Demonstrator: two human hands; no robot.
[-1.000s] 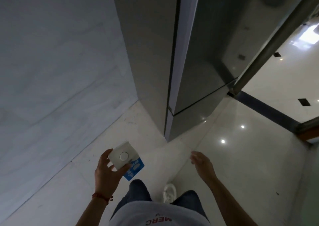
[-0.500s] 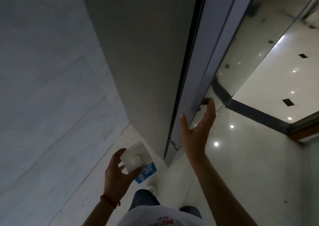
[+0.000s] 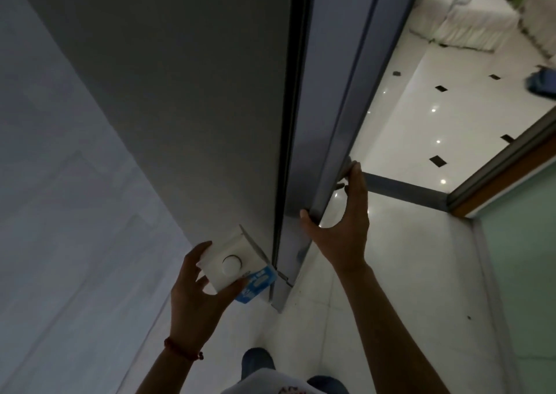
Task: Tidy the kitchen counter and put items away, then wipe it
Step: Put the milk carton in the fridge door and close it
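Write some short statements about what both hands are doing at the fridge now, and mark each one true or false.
1. The left hand holds a white carton with a round cap. True.
2. The right hand hangs free at the person's side. False: it grips the edge of the fridge door.
3. The carton has a blue panel. True.
4. The carton stands on the floor. False: it is held in the air.
5. The left wrist wears a red band. True.
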